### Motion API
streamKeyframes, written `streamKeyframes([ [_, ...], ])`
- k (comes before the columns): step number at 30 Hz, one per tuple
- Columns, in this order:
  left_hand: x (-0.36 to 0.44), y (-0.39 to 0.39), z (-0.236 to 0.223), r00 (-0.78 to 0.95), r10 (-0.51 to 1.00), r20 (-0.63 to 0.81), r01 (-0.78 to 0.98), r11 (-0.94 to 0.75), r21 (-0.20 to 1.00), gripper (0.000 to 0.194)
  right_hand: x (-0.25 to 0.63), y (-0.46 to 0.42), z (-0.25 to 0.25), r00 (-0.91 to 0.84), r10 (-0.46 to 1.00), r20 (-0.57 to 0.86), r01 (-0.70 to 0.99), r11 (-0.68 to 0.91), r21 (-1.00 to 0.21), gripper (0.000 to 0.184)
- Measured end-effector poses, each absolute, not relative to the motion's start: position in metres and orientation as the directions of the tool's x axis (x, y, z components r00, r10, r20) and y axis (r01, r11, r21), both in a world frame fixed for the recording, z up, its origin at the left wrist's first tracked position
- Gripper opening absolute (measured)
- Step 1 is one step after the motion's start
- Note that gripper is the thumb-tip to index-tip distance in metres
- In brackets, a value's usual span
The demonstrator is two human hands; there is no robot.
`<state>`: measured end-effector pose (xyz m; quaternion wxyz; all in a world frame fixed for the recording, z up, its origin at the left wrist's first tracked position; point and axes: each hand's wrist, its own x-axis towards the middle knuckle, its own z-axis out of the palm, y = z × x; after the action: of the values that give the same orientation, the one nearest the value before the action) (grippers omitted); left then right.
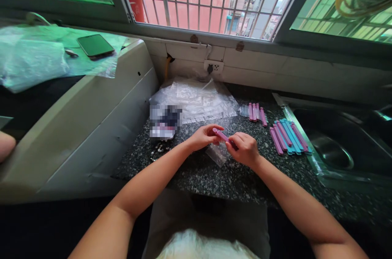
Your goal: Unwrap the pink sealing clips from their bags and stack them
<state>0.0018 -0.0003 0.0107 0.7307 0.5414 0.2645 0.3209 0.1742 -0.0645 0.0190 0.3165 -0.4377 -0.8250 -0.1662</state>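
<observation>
Right hand (245, 148) pinches the near end of a pink plastic clip (222, 134); left hand (203, 137) curls its fingers at the far end. So the clip sits tilted between both hands, above the speckled countertop (241, 183). Step in hand, my read: two-handed handling of one clip. Next move calls for a light pinch, ends lined up. Small clear bag (218, 156) lies below the hands (likely slippery, could slide if brushed).

Outward: pink and blue clips (290, 134) stacked to the right, against the sink rim (312, 163); tight edge there. More pink clips (254, 112) beyond, large clear bags (196, 98) toward the wall. Best elbow room: toward the front edge.
</observation>
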Motion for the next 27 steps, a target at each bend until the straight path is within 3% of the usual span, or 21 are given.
streamKeyframes([
  [20,-0.0023,-0.0009,0.0176,0.676,0.737,-0.032,-0.137,0.168,0.976,0.03,0.1743,-0.0641,0.014,-0.396,0.626,0.672,0.856,0.517,0.023,0.018],
  [27,-0.0054,0.0025,0.0138,0.679,0.733,-0.029,-0.175,0.2,0.964,0.041,0.1743,-0.0636,0.0152,-0.404,0.612,0.68,0.849,0.527,0.03,0.017],
])
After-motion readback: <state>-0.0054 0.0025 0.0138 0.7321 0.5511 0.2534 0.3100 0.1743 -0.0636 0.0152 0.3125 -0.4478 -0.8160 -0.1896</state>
